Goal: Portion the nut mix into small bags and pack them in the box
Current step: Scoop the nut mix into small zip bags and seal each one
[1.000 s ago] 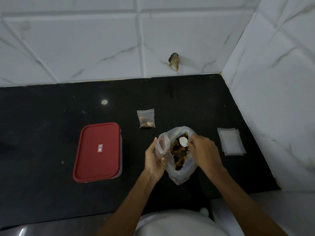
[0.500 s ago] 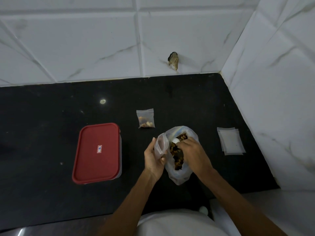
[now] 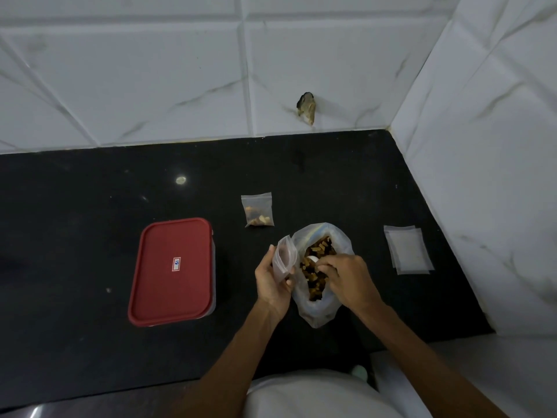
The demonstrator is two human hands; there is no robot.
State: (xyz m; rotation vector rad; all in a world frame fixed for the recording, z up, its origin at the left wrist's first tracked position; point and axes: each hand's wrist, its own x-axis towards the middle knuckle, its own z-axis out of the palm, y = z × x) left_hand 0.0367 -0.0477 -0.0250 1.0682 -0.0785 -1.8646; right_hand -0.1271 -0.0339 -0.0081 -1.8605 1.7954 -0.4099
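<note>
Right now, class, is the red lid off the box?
No: the red lid sits closed on the box, left of both hands.

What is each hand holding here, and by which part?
The left hand holds a small clear zip bag by its lower half, mouth open. The right hand grips a small white scoop inside the big nut bag.

Left hand (image 3: 272, 280): raised, fingers curled, pinching a small bag.
Right hand (image 3: 346, 279): palm down, fingertips (image 3: 323, 263) closed around a white scoop.
Forearms: bare, both reaching forward.
</note>
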